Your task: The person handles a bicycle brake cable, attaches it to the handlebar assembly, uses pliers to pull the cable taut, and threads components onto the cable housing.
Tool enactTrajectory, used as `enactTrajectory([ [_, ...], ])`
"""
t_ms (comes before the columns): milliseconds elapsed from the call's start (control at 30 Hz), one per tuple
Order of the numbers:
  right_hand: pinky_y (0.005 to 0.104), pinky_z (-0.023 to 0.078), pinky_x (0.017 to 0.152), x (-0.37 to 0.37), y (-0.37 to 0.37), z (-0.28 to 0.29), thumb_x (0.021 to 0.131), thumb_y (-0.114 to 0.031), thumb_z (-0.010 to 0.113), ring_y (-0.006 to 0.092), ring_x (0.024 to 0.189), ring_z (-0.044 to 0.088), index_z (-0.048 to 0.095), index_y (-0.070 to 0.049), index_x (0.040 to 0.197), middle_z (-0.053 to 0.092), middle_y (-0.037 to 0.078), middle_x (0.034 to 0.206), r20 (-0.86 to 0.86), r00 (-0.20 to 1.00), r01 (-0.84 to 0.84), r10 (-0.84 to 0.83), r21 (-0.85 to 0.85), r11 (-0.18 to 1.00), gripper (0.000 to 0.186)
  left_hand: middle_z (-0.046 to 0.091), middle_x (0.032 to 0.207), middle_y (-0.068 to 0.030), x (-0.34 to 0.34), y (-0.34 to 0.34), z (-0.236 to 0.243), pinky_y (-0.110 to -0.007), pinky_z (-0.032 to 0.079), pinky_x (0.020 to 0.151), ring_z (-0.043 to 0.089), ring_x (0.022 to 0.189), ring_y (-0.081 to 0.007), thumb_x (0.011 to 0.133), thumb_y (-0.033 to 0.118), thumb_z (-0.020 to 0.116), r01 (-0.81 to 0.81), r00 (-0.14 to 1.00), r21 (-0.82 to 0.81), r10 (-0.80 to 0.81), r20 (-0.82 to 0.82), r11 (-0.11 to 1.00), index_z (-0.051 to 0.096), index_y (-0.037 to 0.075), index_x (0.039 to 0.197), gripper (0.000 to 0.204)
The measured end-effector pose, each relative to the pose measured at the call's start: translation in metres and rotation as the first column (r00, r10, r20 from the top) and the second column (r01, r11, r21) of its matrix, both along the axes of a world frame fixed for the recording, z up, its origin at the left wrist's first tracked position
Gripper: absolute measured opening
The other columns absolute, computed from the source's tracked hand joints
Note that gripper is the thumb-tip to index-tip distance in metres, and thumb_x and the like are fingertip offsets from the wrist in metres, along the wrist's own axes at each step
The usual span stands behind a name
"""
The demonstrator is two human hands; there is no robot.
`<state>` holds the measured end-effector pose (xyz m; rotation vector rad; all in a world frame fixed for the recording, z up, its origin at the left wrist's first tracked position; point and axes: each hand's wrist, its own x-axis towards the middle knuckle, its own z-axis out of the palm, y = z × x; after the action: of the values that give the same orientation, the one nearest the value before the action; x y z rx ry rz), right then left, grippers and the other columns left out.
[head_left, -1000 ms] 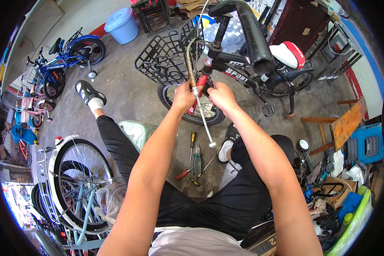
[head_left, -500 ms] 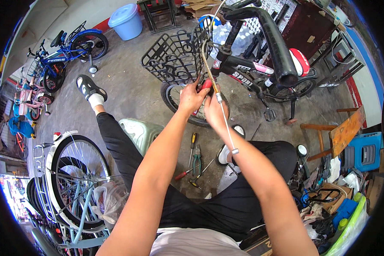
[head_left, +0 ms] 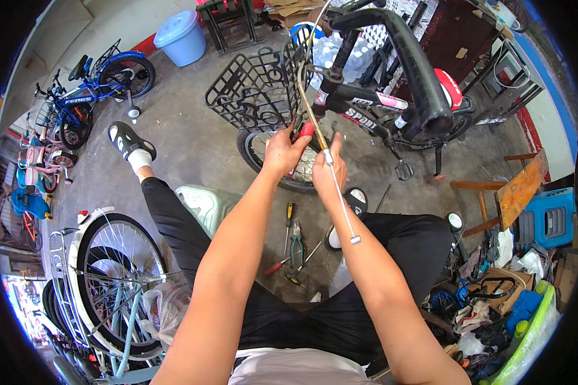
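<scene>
My left hand (head_left: 284, 151) is closed around the red front fork (head_left: 306, 132) of a small black bicycle (head_left: 359, 115), just below its black wire basket (head_left: 241, 90). Beside it, my right hand (head_left: 327, 169) has the index finger raised and other fingers curled by the front wheel; what they hold is hidden. A brake cable (head_left: 327, 155) with brass-coloured housing hangs from the handlebar across that hand, its metal end over my forearm. On the floor below lie a yellow-handled screwdriver (head_left: 289, 212), green-handled pliers (head_left: 296, 248) and a red-handled screwdriver (head_left: 273, 267).
A blue bicycle (head_left: 109, 90) and lidded tub (head_left: 179, 40) stand at upper left, a white-rimmed bicycle wheel (head_left: 119, 282) at lower left. A pale green plastic piece (head_left: 205, 205) lies by my left leg. A wooden chair (head_left: 517, 189), blue stool (head_left: 549, 218) and clutter line the right.
My right hand has moved in lower beside my left hand, under the cable. The cable's free end has swung right and down. My left hand has shifted slightly right.
</scene>
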<state>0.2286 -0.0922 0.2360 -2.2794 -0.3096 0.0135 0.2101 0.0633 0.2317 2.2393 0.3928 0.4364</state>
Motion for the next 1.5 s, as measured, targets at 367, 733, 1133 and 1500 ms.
enactTrajectory([
  [367,0.0488,0.053,0.077,0.040,-0.015,0.065,0.089,-0.016,0.055,0.0407,0.090,0.072,0.071,0.003,0.104,0.074,0.026,0.094,-0.369,0.888,-0.208,0.274,0.209,0.956,0.030,0.075,0.105,-0.0250,-0.001,-0.013,0.021,-0.043,0.056,0.087,0.074,0.094,-0.0355,0.089,0.045,0.077,-0.022,0.991,-0.087,0.010,-0.132,0.996,0.052,0.006,0.151,0.077],
  [733,0.0532,0.054,0.091,0.020,0.019,0.078,0.096,-0.028,0.058,0.0493,0.101,0.072,0.057,0.013,0.116,0.071,0.037,0.106,-0.186,0.958,-0.220,0.217,0.007,0.975,0.045,0.076,0.097,-0.0196,-0.006,-0.008,0.022,-0.050,0.055,0.087,0.073,0.097,-0.0405,0.089,0.046,0.074,-0.063,0.992,-0.108,0.051,-0.116,0.992,0.072,0.008,0.122,0.051],
  [1133,0.0581,0.053,0.094,0.009,0.029,0.048,0.099,-0.028,0.052,0.0526,0.103,0.069,0.039,0.019,0.144,0.070,0.039,0.102,-0.109,0.991,-0.083,0.083,-0.002,0.997,0.066,0.071,0.123,-0.0303,0.000,0.006,0.003,-0.039,0.053,0.097,0.071,0.115,-0.0327,0.094,0.038,0.073,0.019,0.999,-0.129,-0.024,-0.032,0.992,0.042,0.008,0.161,0.079],
  [1500,0.0585,0.052,0.061,0.002,0.033,-0.059,0.101,-0.019,0.052,0.0484,0.067,0.069,-0.002,-0.002,0.166,0.070,0.029,0.074,0.046,0.995,-0.089,0.089,0.000,0.996,0.086,0.064,0.137,-0.0323,0.001,0.000,0.018,-0.044,0.050,0.105,0.064,0.127,-0.0432,0.100,0.033,0.068,0.072,0.984,-0.090,-0.086,-0.156,0.993,0.037,0.004,0.162,0.075],
])
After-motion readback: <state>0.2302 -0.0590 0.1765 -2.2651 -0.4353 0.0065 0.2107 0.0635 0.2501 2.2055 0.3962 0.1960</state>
